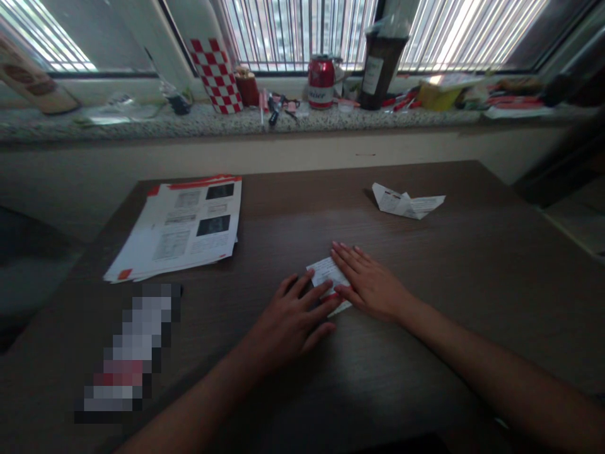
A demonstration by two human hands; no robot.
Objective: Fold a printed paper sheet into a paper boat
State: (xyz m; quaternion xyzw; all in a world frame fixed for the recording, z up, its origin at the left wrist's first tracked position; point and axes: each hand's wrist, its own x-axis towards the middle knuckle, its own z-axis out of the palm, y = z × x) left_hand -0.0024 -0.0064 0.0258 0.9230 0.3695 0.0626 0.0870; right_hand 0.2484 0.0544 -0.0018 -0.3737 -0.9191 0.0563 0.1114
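Note:
A small folded sheet of printed paper point(326, 270) lies on the dark table under both hands. My left hand point(300, 313) rests on its left and lower part, fingers spread. Flat on its right side lies my right hand point(371, 280), fingers stretched out and close together. Parts of the paper are hidden beneath the fingers; a red strip shows between them. Farther back to the right stands a folded paper boat point(409, 203), white with print on it.
A stack of printed sheets point(179, 233) lies at the table's back left. Nearer is a pixelated, blurred-out object point(130, 353). On the stone windowsill point(293, 123) stand a red can point(321, 82), a dark cup point(382, 69), a checkered red-and-white container point(217, 79) and clutter.

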